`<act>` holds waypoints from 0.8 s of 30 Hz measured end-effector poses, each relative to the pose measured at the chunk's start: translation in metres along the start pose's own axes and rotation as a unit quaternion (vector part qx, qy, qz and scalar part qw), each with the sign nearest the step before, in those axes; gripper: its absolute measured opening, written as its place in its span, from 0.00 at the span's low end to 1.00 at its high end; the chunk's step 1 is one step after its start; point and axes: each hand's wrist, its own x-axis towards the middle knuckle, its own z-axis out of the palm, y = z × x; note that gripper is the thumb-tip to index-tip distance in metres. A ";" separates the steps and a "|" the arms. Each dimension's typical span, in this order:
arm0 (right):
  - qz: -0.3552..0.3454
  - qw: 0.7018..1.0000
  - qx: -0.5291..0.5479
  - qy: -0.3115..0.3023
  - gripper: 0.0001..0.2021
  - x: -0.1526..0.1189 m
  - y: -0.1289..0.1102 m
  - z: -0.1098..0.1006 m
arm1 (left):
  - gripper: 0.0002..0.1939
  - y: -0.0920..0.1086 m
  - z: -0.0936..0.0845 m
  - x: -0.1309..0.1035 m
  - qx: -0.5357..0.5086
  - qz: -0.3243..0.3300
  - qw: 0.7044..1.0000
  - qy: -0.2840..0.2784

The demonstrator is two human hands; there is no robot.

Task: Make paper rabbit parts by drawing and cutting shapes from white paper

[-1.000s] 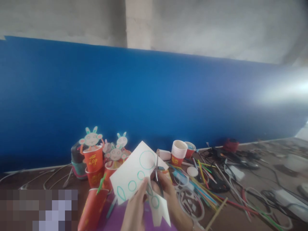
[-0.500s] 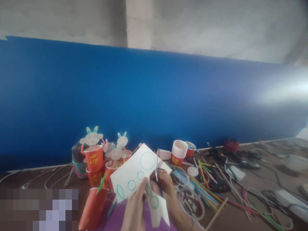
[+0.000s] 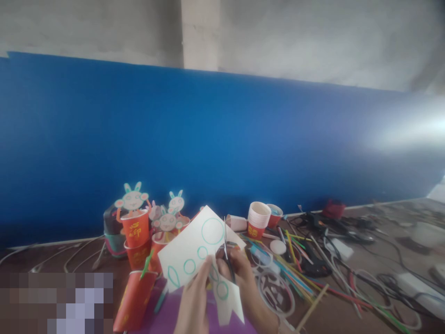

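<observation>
My left hand grips a white sheet of paper with its thumb on top. Green-outlined circles and leaf shapes are drawn on the sheet. In my right hand is a pair of scissors, blades pointing up and away, lying across the paper's right part beside the largest circle. A partly cut strip with a green circle hangs down between my hands, its lower end notched. The fingers under the paper are hidden. Purple material lies beneath the hands.
At left stand red paper cups bearing rabbit-faced cutouts; another red cup leans in front. Stacked cups stand behind my right hand. Colourful sticks, a tape roll and tangled cables cover the right. A blue panel rises behind.
The paper and scissors have shifted very slightly left. The scissor blades have turned a little against the sheet. Both hands keep their hold.
</observation>
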 end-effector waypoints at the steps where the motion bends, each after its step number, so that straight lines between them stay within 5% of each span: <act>1: 0.005 1.000 0.001 -0.006 0.13 0.000 -0.001 0.000 | 0.14 0.000 0.000 0.000 0.002 0.004 1.000 -0.001; 10: -0.001 1.000 0.001 0.005 0.15 -0.002 0.002 0.000 | 0.19 -0.003 -0.006 0.003 0.015 0.044 0.999 -0.009; 24: -0.030 0.999 -0.014 0.011 0.12 -0.002 0.002 0.000 | 0.16 0.001 -0.002 0.001 -0.003 0.002 1.000 -0.021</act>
